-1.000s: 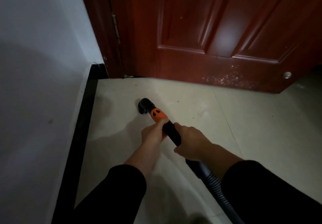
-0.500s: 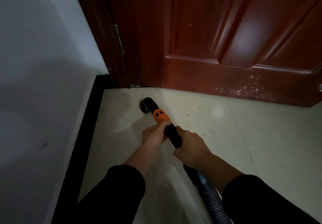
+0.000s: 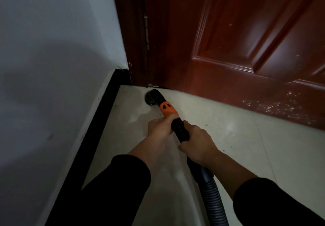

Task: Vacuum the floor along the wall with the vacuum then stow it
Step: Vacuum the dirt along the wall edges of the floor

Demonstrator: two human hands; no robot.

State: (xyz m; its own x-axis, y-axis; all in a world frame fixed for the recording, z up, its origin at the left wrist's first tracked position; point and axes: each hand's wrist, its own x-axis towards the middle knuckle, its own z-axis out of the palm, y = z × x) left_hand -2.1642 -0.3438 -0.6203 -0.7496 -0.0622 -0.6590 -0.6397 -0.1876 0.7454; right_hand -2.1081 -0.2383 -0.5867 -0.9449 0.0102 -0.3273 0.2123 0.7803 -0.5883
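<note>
Vacuum (image 3: pixel 168 109) gripped, left hand (image 3: pixel 160 128) ahead, right hand (image 3: pixel 197 144) behind.

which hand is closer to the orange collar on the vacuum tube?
Left. The left hand grips the tube right behind the orange collar, thumb touching it. The right hand grips the tube farther back, toward the hose.

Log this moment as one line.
phase: vacuuming | left hand: grips vacuum wand | right hand: grips vacuum wand | nozzle: on floor beside door

Glossy reddish wood door (image 3: pixel 246 41), matt white wall (image 3: pixel 52 50), smooth pale floor tiles (image 3: pixel 246 146), ribbed plastic hose (image 3: pixel 213 197).
</note>
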